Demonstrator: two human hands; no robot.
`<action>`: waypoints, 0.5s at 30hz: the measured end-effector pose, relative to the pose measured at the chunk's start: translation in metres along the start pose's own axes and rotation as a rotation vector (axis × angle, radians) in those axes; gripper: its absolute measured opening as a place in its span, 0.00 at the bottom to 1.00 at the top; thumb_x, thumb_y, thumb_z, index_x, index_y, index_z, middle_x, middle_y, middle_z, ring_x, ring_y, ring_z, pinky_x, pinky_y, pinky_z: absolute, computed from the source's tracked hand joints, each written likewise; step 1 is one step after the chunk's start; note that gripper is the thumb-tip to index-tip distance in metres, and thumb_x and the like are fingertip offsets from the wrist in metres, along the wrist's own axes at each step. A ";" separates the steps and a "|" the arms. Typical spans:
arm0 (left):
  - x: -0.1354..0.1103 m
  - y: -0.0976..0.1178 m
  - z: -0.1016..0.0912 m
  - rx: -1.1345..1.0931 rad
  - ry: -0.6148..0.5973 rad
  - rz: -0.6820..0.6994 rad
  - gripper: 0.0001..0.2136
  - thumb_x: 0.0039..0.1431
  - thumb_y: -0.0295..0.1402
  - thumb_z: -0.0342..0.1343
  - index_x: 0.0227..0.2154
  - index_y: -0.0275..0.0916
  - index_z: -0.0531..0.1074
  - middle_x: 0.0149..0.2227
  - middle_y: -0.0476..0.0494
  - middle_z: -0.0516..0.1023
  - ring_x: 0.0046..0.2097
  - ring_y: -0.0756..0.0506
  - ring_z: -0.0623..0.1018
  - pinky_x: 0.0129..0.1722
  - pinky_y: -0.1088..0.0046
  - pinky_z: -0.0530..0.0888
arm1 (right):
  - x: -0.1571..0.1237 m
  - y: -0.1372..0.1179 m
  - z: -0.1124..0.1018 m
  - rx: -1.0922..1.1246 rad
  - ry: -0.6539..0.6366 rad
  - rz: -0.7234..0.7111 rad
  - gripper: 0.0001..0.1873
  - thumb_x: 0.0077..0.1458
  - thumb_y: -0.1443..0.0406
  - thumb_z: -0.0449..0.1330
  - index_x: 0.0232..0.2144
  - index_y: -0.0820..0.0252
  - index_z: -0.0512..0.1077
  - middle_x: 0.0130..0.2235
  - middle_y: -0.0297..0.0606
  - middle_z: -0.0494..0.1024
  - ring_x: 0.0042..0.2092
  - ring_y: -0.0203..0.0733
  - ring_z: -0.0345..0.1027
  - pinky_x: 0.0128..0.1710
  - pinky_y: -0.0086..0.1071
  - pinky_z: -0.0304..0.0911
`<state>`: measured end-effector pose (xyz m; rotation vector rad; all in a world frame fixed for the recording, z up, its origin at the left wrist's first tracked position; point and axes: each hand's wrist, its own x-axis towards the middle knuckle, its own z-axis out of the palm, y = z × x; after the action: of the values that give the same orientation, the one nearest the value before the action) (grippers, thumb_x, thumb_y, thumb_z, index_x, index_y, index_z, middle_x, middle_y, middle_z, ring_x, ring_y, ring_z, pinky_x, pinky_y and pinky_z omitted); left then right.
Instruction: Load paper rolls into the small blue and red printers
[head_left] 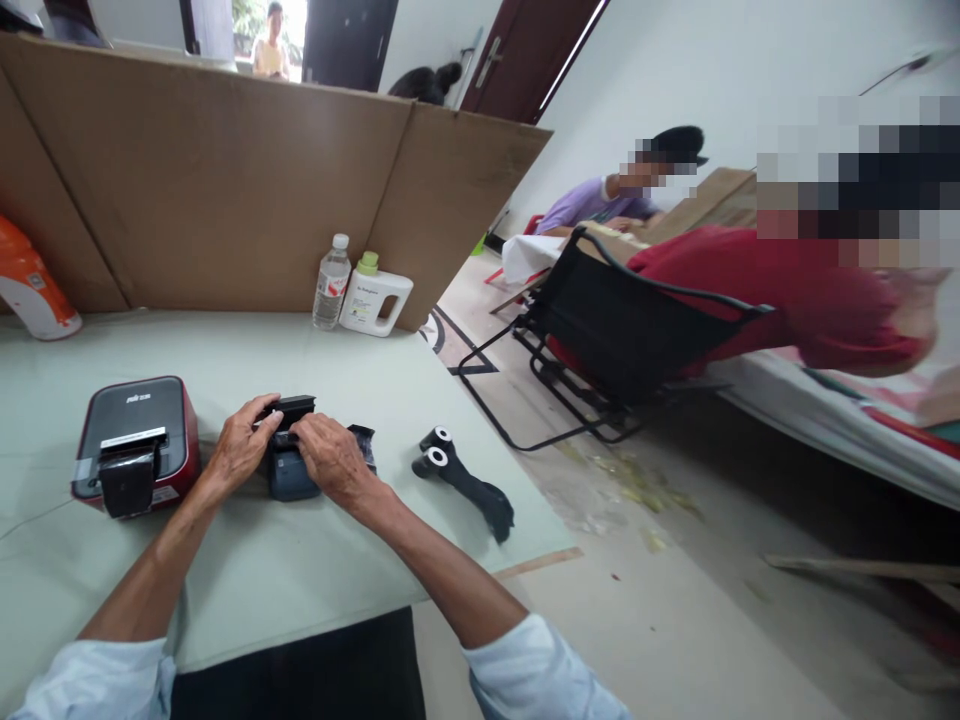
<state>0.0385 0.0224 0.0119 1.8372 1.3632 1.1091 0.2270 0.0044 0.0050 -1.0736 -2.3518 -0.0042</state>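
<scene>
A small dark printer (291, 478) with its lid (294, 405) raised stands on the table between my hands. My left hand (244, 445) is closed on its left side, with the thumb and fingers at the raised lid. From the right, my right hand (334, 458) reaches over the opening with bent fingers pressed together; what they pinch inside, if anything, is hidden. A crumpled black strip (364, 442) shows just behind my right hand. Further right lie two black rolls with white cores (433, 458), trailing a black band (484, 500).
A red-and-black label printer (139, 420) with black film hanging from its front stands left. Along the cardboard partition (225, 190) are an orange bottle (34, 285), a water bottle (331, 285) and a white jug (375, 300). Two people sit at right, beside a black folding chair (622, 310).
</scene>
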 end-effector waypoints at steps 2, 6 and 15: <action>0.000 0.001 0.000 0.001 -0.002 -0.002 0.21 0.65 0.42 0.52 0.55 0.38 0.76 0.58 0.37 0.79 0.60 0.39 0.77 0.64 0.58 0.70 | 0.000 -0.003 -0.002 -0.007 -0.023 -0.005 0.08 0.67 0.74 0.54 0.41 0.59 0.71 0.41 0.42 0.78 0.43 0.46 0.69 0.43 0.37 0.60; 0.000 0.001 0.001 -0.008 -0.003 -0.008 0.22 0.65 0.43 0.52 0.56 0.36 0.75 0.58 0.35 0.79 0.60 0.38 0.77 0.64 0.57 0.70 | -0.002 -0.009 -0.006 -0.027 -0.077 -0.010 0.07 0.67 0.73 0.54 0.39 0.60 0.70 0.36 0.40 0.79 0.40 0.45 0.70 0.41 0.37 0.56; 0.000 -0.003 -0.001 -0.035 -0.025 0.008 0.21 0.64 0.43 0.54 0.55 0.39 0.76 0.58 0.37 0.79 0.58 0.39 0.78 0.59 0.58 0.74 | -0.005 -0.015 -0.006 -0.081 -0.079 -0.048 0.08 0.67 0.73 0.54 0.37 0.59 0.69 0.34 0.40 0.78 0.39 0.46 0.69 0.42 0.37 0.53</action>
<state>0.0359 0.0229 0.0096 1.8273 1.3154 1.1041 0.2221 -0.0110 0.0106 -1.0729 -2.4670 -0.0768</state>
